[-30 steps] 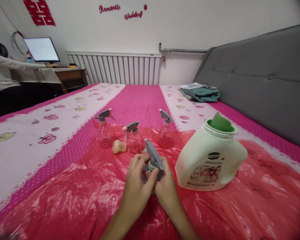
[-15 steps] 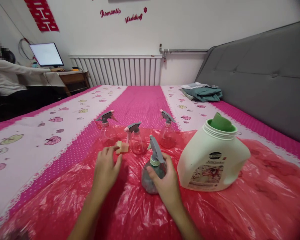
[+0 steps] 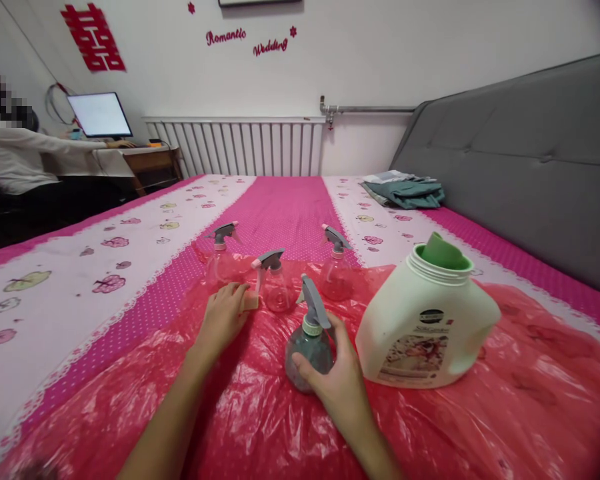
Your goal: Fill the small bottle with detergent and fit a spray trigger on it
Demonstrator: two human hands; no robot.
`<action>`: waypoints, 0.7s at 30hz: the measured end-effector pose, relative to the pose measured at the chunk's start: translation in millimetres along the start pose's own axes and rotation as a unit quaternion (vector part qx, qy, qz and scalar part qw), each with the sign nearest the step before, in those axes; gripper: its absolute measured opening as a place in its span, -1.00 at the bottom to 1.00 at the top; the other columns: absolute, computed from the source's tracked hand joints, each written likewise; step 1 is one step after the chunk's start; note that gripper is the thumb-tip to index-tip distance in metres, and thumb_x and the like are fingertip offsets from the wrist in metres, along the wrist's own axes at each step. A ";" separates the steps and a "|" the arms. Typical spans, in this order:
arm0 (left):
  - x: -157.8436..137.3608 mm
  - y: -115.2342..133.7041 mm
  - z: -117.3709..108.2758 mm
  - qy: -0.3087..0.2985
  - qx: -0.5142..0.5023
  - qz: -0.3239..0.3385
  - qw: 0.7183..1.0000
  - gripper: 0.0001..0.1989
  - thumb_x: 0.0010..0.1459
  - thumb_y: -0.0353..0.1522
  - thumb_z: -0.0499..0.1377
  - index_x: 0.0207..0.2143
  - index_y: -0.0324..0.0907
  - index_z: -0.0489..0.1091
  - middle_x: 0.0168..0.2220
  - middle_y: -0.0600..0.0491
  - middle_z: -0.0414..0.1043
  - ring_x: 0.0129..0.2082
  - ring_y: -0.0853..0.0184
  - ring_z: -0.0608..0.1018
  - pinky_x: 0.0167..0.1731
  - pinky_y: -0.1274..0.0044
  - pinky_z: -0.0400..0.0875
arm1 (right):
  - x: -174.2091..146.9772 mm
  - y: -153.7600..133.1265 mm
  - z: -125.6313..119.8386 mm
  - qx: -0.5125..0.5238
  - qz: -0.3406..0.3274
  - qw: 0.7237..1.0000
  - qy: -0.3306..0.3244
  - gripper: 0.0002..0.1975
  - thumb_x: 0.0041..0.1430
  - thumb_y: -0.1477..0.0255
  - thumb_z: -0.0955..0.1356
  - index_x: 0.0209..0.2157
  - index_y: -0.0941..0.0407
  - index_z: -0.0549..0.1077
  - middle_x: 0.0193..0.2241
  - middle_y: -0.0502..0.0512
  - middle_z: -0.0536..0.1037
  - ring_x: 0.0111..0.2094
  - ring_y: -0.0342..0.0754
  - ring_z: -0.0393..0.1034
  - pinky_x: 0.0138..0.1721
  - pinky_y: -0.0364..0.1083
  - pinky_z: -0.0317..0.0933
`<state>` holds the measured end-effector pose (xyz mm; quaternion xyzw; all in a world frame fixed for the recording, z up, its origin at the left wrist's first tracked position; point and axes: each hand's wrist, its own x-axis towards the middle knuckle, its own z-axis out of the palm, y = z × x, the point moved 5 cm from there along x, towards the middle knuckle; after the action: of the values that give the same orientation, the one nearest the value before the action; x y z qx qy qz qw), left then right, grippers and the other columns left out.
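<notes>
My right hand (image 3: 344,383) is wrapped round a grey-green spray bottle (image 3: 307,350), which stands upright on a red plastic sheet (image 3: 260,413). The fingers of my left hand (image 3: 225,317) are closed on a small pale yellow sponge block (image 3: 251,301), partly covered by them. Just beyond the block stands a clear spray bottle (image 3: 279,293) with a grey and pink trigger head. Two similar clear bottles stand farther back, a left one (image 3: 221,260) and a right one (image 3: 337,270).
A large cream jug (image 3: 425,327) with a green cap piece in its mouth stands right of my right hand. Folded clothes (image 3: 405,190) lie by the grey headboard (image 3: 520,127). At the far left, a person (image 3: 20,153) sits at a desk with a monitor (image 3: 100,115).
My left hand has moved forward and right, its fingers closing over the sponge block. My right hand still holds the grey-green bottle in place. The view has tilted up slightly.
</notes>
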<state>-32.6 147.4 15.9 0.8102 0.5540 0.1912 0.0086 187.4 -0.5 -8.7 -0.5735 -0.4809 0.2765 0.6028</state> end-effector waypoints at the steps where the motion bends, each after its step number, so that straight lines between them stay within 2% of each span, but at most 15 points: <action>1: -0.2 -0.7 0.9 -0.001 -0.004 0.001 1.000 -0.63 0.24 -0.45 0.19 0.10 -0.16 0.45 0.16 -0.22 0.48 0.15 -0.08 0.54 0.12 0.19 0.40 | -0.7 2.3 0.4 -0.003 0.001 1.000 -0.001 -0.26 0.01 0.17 0.53 0.21 0.08 0.37 0.12 0.17 0.53 0.12 0.08 0.47 0.15 0.02 0.36; 4: -1.9 -3.8 2.2 -0.002 -0.023 0.007 1.000 -0.67 0.24 -0.44 0.18 0.06 -0.17 0.45 0.08 -0.18 0.45 0.00 0.02 0.60 0.02 0.28 0.47 | -2.2 8.3 1.7 -0.008 -0.001 1.000 0.004 -0.18 0.00 0.16 0.54 0.28 0.06 0.32 0.21 0.19 0.46 0.22 0.11 0.40 0.27 0.09 0.29; 6: -4.6 -7.1 0.7 -0.002 -0.039 0.013 0.999 -0.65 0.22 -0.42 0.20 0.07 -0.17 0.43 0.06 -0.16 0.43 -0.03 0.05 0.61 0.00 0.31 0.49 | -3.1 11.5 3.2 -0.002 -0.002 1.000 0.004 -0.14 0.00 0.14 0.54 0.30 0.05 0.29 0.25 0.21 0.42 0.26 0.14 0.36 0.31 0.13 0.26; 11: -19.5 -19.2 -11.8 -0.014 -0.071 0.018 0.997 -0.55 0.21 -0.22 0.25 0.13 -0.11 0.40 -0.02 -0.09 0.46 -0.09 0.08 0.60 -0.06 0.31 0.51 | -5.1 16.7 8.0 0.011 0.005 1.000 -0.006 -0.15 0.01 0.16 0.55 0.30 0.06 0.31 0.17 0.24 0.48 0.17 0.14 0.44 0.20 0.09 0.38; 16: -32.3 -27.9 -28.2 -0.050 -0.089 0.014 0.995 -0.53 0.19 -0.09 0.27 0.09 -0.06 0.45 -0.05 -0.05 0.56 -0.10 0.10 0.63 -0.10 0.37 0.54 | -6.0 23.6 9.4 -0.009 0.046 0.999 -0.008 -0.16 -0.03 0.12 0.55 0.25 0.11 0.35 0.13 0.24 0.52 0.11 0.15 0.48 0.19 0.12 0.38; 18: -21.7 -33.5 -36.6 -0.039 -0.078 -0.009 0.996 -0.54 0.26 -0.03 0.21 0.09 -0.07 0.45 0.02 -0.08 0.56 0.00 0.07 0.61 -0.02 0.35 0.53 | -6.2 25.6 8.8 -0.008 0.055 0.998 -0.012 -0.16 -0.02 0.10 0.54 0.25 0.12 0.35 0.13 0.24 0.52 0.11 0.14 0.49 0.19 0.12 0.38; 20: 3.3 -43.3 -46.8 0.003 -0.049 -0.060 0.997 -0.54 0.44 -0.06 -0.03 0.11 -0.17 0.43 0.09 -0.19 0.51 0.10 0.00 0.55 0.08 0.25 0.48 | -6.3 26.6 7.6 -0.007 0.051 0.999 -0.012 -0.17 0.00 0.10 0.54 0.25 0.12 0.35 0.14 0.24 0.52 0.11 0.13 0.49 0.18 0.09 0.39; 21: 20.2 -48.7 -51.6 0.030 -0.027 -0.087 0.995 -0.52 0.47 -0.10 -0.07 0.15 -0.22 0.39 0.15 -0.27 0.45 0.18 -0.06 0.49 0.15 0.18 0.41 | -6.4 27.1 6.8 -0.007 0.046 0.999 -0.010 -0.18 -0.01 0.10 0.54 0.25 0.12 0.35 0.14 0.24 0.52 0.11 0.13 0.49 0.16 0.08 0.40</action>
<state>-86.4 174.2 58.8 0.7521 0.6173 0.2287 0.0310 184.7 1.9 -37.1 -0.5970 -0.4615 0.3061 0.5804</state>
